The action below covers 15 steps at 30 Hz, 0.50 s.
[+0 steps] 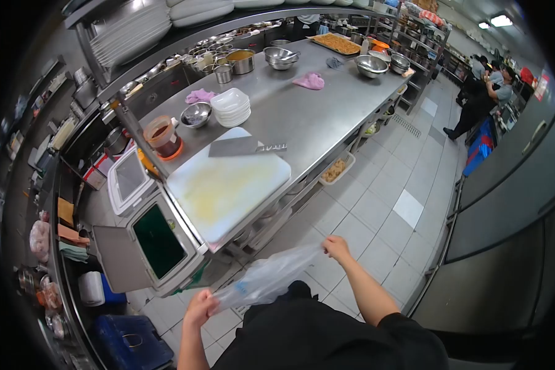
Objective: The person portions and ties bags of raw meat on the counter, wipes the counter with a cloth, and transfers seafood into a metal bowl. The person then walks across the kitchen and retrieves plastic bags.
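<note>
A clear plastic bag (pixel 268 275) is stretched out in front of my body, above the tiled floor. My left hand (pixel 200 306) is closed on its left end, and my right hand (pixel 336 247) pinches the opposite end, higher up. Just beyond the bag lies a white cutting board (pixel 228 191) with a yellowish stain, at the corner of the steel table. A cleaver (pixel 234 147) rests flat across the board's far part, its handle pointing right. To the left of the board stands a bin (pixel 159 237) with its lid raised and a dark green inside.
The steel table (pixel 271 111) carries stacked white dishes (pixel 230 108), a steel bowl (pixel 196 115), a container of red sauce (pixel 164 135) and pink cloths (pixel 309 81). Steel refrigerator doors (pixel 505 203) line the right. Several people (pixel 493 92) stand farther back. A blue box (pixel 132 342) sits at lower left.
</note>
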Each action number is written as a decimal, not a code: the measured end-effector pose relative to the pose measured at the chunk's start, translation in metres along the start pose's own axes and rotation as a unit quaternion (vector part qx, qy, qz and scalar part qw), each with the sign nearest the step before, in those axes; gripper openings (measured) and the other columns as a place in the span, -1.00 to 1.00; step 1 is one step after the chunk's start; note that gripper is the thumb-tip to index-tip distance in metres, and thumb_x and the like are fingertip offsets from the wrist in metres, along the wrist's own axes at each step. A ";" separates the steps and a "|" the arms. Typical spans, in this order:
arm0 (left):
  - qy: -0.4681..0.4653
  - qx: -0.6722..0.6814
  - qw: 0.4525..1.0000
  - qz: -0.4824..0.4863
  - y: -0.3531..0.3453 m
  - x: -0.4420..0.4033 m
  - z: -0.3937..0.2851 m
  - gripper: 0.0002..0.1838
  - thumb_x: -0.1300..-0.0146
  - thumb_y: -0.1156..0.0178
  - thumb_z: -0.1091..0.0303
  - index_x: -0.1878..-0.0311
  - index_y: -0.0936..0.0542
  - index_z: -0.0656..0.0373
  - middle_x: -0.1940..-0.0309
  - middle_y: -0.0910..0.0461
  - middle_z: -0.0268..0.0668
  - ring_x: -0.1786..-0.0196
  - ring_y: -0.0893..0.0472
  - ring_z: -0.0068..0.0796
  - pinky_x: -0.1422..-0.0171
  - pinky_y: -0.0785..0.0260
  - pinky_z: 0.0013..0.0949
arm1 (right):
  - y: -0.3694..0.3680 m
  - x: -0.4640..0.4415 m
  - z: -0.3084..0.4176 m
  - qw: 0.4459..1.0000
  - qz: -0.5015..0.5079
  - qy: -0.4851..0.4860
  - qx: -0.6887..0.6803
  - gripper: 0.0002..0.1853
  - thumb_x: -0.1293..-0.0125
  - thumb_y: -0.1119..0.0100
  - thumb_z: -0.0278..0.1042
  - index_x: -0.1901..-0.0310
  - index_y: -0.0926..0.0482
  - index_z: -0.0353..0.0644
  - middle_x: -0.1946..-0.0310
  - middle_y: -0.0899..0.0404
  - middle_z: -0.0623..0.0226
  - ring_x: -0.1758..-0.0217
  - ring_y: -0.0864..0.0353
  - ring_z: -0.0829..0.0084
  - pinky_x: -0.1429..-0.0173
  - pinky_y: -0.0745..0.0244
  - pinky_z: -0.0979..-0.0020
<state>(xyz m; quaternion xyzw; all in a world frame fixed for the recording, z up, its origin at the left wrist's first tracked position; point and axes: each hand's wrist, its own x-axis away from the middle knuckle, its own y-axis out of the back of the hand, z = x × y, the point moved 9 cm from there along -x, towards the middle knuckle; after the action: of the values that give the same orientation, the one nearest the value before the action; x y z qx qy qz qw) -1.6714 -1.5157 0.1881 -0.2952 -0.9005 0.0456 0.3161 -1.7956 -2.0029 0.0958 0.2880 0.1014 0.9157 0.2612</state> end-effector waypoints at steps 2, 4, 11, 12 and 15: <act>0.010 -0.089 0.995 -0.035 0.024 -0.020 0.023 -0.71 -0.14 -0.31 0.34 0.48 -0.34 0.06 0.67 -0.31 -0.42 0.64 -0.33 -0.55 0.58 -0.17 -0.40 | -0.034 -0.033 0.045 0.983 0.178 0.023 0.041 -0.81 -0.24 -0.17 -0.23 0.23 -0.62 -0.15 0.38 -0.63 0.37 0.37 -0.62 0.52 0.36 -0.54 0.43; -0.065 -0.468 0.859 -0.196 0.063 -0.040 0.027 -0.67 -0.01 -0.38 0.25 0.50 -0.39 0.15 0.63 -0.42 -0.27 0.54 -0.47 -0.32 0.44 -0.30 -0.24 | -0.042 -0.048 0.083 0.956 0.288 0.024 0.041 -0.77 -0.27 -0.20 -0.18 0.15 -0.62 -0.13 0.29 -0.64 0.38 0.29 -0.63 0.52 0.29 -0.57 0.42; 0.160 -0.481 0.763 -0.402 0.170 -0.069 0.224 -0.66 -0.07 -0.31 0.15 0.47 -0.54 0.29 0.46 -0.62 0.02 0.33 -0.66 -0.03 0.24 -0.48 -0.02 | 0.069 -0.170 0.188 0.976 0.208 0.061 -0.019 -0.53 -0.34 -0.22 -0.07 -0.15 -0.54 -0.21 0.04 -0.62 0.32 0.05 -0.62 0.46 0.07 -0.59 0.37; 0.230 -0.441 0.789 -0.360 0.162 -0.077 0.244 -0.67 -0.15 -0.26 0.23 0.49 -0.51 0.35 0.46 -0.62 0.01 0.37 -0.67 -0.15 0.29 -0.52 -0.09 | 0.097 -0.193 0.207 0.982 0.163 0.088 -0.027 -0.53 -0.34 -0.22 -0.07 -0.15 -0.54 -0.22 0.03 -0.62 0.33 0.04 -0.62 0.47 0.04 -0.59 0.37; 0.228 -0.086 0.897 -0.370 0.097 -0.105 0.264 -0.76 -0.26 -0.24 0.34 0.33 -0.55 0.39 0.48 -0.62 -0.11 0.38 -0.69 -0.25 0.42 -0.52 -0.24 | 0.174 -0.281 0.276 0.979 0.043 0.187 0.069 -0.54 -0.34 -0.23 -0.07 -0.17 -0.55 -0.15 0.06 -0.62 0.35 0.07 -0.58 0.51 0.01 -0.53 0.41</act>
<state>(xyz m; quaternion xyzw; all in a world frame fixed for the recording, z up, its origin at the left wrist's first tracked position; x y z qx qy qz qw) -1.7142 -1.4669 -0.1052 0.0308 -0.8486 -0.2208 0.4798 -1.5126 -2.2904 0.2458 0.1325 0.1989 0.9546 0.1779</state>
